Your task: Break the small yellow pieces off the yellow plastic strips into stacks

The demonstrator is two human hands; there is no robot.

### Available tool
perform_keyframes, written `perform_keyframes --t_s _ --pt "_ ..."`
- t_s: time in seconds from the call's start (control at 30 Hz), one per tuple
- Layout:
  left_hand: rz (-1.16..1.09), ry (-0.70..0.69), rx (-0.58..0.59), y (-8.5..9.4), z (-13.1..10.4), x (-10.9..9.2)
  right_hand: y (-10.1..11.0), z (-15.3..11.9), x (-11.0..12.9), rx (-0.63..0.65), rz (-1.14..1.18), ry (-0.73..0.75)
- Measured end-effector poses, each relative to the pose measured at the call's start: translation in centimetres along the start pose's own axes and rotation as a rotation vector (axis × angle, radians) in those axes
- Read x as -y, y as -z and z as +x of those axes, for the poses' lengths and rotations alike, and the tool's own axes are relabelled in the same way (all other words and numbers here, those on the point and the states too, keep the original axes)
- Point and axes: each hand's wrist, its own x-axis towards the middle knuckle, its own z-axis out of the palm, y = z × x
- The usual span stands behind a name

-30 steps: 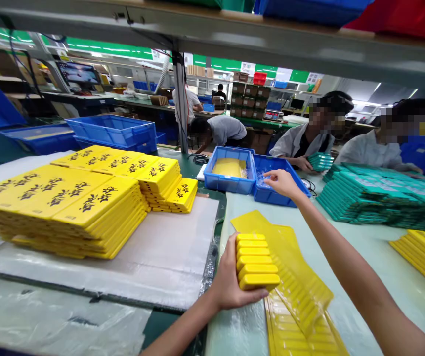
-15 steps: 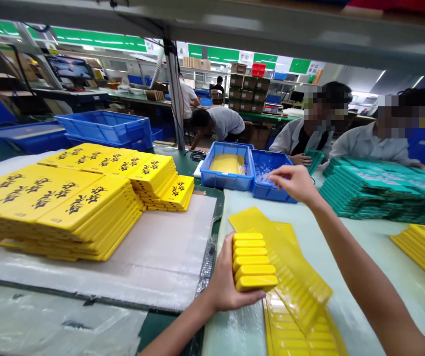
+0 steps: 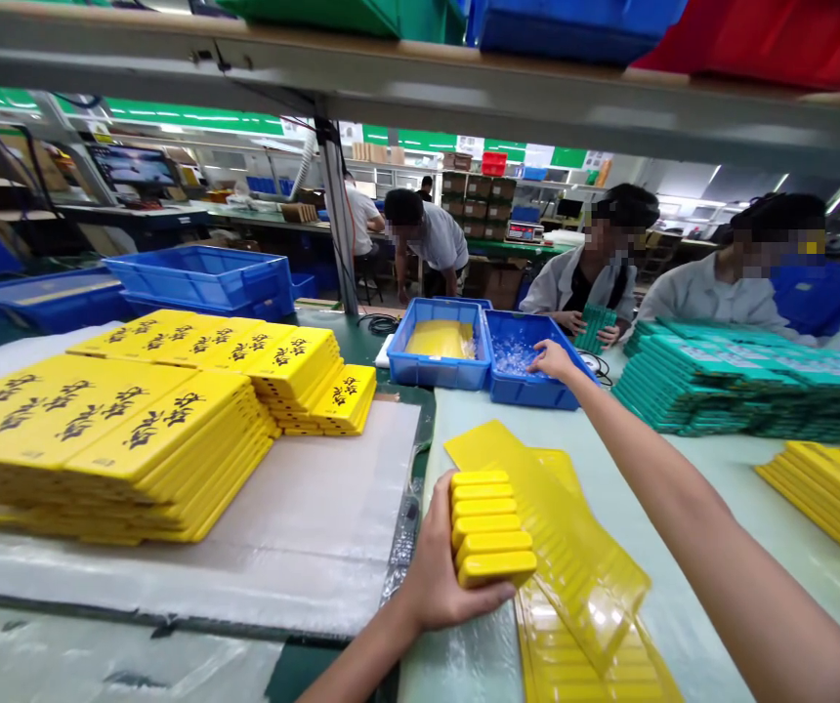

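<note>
My left hand (image 3: 439, 571) is wrapped round a stack of yellow flat cases (image 3: 491, 535), their rounded ends facing up toward me. Farther off, my right hand (image 3: 556, 360) reaches over the near rim of a blue bin (image 3: 529, 395). Its fingertips are drawn together at the small clear pieces (image 3: 512, 353) inside; whatever they pinch is too small to make out. Beneath and beside the held stack lie translucent yellow plastic sheets (image 3: 573, 547), overlapping at an angle, with ribbed slots in them.
Large stacks of yellow cases with black lettering (image 3: 119, 420) cover the left board. Another blue bin (image 3: 439, 369) holds yellow material. Teal stacks (image 3: 742, 381) and more yellow cases (image 3: 830, 493) stand at right. A shelf beam (image 3: 420, 83) crosses overhead. Co-workers (image 3: 581, 283) sit opposite.
My right hand has gone down and slightly left, from above the blue bin to the pieces inside it. My left hand still grips the yellow stack. The view has tilted up a little.
</note>
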Motion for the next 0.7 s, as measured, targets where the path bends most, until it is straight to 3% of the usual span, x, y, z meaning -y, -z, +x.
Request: perform_keyframes --t_s 0.3,0.5,0.6,0.7 --pt "0.021 -0.009 0.003 0.1 0.2 -0.6 0.9 -0.4 0.3 -0.024 0.026 -0.034" --pt "0.016 -0.02 0.003 0.0 0.3 -0.6 2.8 -2.3 2.8 0.052 0.059 -0.019" --pt "0.022 -0.002 0.001 0.1 0.2 -0.5 4.6 -4.9 4.6 0.06 0.123 0.088" --pt "0.013 -0.002 0.005 0.0 0.1 -0.4 6.2 -11.2 5.1 0.21 0.228 0.26"
